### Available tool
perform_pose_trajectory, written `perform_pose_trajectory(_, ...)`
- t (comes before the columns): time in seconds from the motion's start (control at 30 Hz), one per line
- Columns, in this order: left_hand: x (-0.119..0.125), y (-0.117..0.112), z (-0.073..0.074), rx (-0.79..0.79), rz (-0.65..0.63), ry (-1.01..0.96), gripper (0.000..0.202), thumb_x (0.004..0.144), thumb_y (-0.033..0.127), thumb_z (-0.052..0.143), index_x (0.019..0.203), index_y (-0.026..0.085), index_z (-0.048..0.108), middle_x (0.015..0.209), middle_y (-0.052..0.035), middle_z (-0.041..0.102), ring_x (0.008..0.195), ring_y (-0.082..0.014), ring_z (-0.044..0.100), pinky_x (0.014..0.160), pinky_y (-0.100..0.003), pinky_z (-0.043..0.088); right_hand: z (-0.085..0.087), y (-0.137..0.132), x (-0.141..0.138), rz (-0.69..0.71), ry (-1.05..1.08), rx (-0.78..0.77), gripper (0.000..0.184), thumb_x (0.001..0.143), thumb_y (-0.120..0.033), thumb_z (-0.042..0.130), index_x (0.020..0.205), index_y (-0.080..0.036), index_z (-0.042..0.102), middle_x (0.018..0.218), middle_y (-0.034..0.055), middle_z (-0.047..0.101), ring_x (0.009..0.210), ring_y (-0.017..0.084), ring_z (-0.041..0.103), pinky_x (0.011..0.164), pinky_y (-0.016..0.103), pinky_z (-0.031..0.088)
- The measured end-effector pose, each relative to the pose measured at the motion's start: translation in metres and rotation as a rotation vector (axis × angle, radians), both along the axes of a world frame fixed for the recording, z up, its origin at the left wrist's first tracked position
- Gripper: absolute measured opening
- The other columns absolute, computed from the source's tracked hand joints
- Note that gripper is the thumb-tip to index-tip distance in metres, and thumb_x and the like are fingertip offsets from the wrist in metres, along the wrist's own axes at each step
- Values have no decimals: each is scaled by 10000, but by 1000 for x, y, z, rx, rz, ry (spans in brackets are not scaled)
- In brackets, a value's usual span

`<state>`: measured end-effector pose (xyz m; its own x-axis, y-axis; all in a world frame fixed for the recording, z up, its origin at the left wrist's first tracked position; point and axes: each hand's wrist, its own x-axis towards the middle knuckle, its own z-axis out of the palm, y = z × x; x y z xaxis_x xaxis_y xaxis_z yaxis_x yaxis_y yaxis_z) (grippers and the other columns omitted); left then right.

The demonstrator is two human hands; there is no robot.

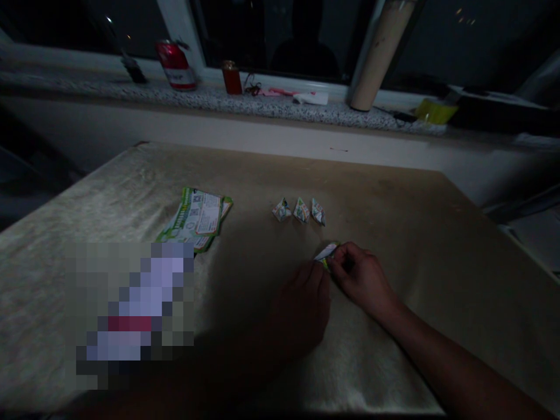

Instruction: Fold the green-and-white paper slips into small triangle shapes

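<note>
Folded row: three small folded wrappers [301, 210], side by side on the cloth-covered desk [249, 175].
Wrapper in hand: a small printed wrapper [326, 252], nearer than the row and slightly right of it.
Right hand [363, 274]: nearer than the row, to its right; grip pinched narrow on the wrapper.
Left hand [304, 306]: nearer than the row, fingertips at the wrapper; cannot tell whether its grip is closed.
Flat packets [205, 214]: green-and-white, overlapping, left of the row.

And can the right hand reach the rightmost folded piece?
Probably yes: nothing blocks the gap between the right hand and that folded piece, though the hand is busy with a patterned piece.
</note>
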<state>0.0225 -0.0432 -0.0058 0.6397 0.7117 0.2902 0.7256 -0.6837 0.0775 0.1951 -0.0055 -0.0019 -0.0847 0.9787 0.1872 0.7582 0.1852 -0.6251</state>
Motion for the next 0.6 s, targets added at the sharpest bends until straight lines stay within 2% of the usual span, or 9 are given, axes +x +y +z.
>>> perform_pose_trajectory(0.07,-1,2,2,-16,6,-9,419,971,271,468,1303,29,548,1256,-167,617,1158,-281,561,1015,-401,452,-1,0,1,-30,37,-23,116,848,-293,624,900,-229,543,652,-27,646,593,167,621,610,273,458)
perform_pose_trajectory(0.17,-2,3,6,-5,1,-20,448,961,313,497,1301,27,557,1278,-171,615,1177,-288,555,1034,-405,441,0,2,6,-89,97,-11,336,828,-312,664,1113,-223,510,724,-23,674,648,182,656,652,295,496)
perform_pose_trajectory(0.23,-2,2,7,-2,-5,-27,449,952,321,520,1284,24,571,1267,-169,624,1180,-288,555,1040,-401,436,1,5,11,-108,111,64,445,818,-329,685,1205,-216,496,844,12,695,748,199,674,733,327,520)
perform_pose_trajectory(0.3,-2,2,7,-4,-12,-34,446,944,322,535,1274,25,578,1249,-165,633,1170,-284,559,1036,-397,437,1,9,16,-60,106,146,481,813,-340,703,1241,-215,522,1025,65,699,911,225,673,855,369,516)
perform_pose_trajectory(0.4,-3,3,6,-11,-30,-47,460,940,334,541,1284,29,567,1268,-169,618,1189,-291,545,1047,-409,429,2,14,19,111,130,131,385,832,-328,702,1193,-230,609,1145,79,698,1042,235,658,924,371,501)
perform_pose_trajectory(0.5,-6,7,8,-67,-44,-43,471,940,340,542,1307,45,546,1291,-167,597,1193,-297,541,1064,-435,417,3,14,18,153,148,43,150,853,-340,688,942,-220,692,885,39,735,801,197,681,753,315,522)
perform_pose_trajectory(0.53,-7,8,10,-93,-44,-48,462,941,339,542,1307,56,543,1292,-163,594,1188,-296,542,1064,-443,416,4,13,18,138,146,19,137,851,-349,689,861,-213,689,795,27,721,718,183,665,690,299,512)
perform_pose_trajectory(0.6,-10,12,14,-145,-39,-72,409,945,332,536,1278,94,554,1258,-140,605,1151,-282,556,1043,-448,430,5,9,18,121,161,-23,147,838,-349,697,813,-206,678,732,14,703,644,164,640,626,277,495)
